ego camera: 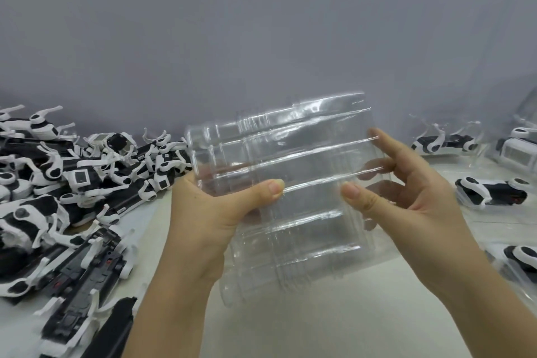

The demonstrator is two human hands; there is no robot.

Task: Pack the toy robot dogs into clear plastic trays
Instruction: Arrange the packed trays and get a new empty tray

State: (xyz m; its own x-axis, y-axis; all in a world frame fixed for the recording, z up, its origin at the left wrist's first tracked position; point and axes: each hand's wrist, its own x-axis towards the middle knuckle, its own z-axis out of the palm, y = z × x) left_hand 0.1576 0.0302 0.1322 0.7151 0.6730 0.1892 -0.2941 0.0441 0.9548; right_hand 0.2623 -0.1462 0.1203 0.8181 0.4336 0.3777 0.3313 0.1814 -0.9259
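In the centre of the frame a clear plastic tray (290, 154) is held up above the counter (319, 314). The left hand (209, 212) grips its left edge with the thumb in front, and the right hand (406, 200) pinches its right side, fingers (389, 142) spread behind the plastic. A heap of toy dogs (72, 183) fills the left of the frame, and packed dogs (491, 192) lie in clear trays at the right.
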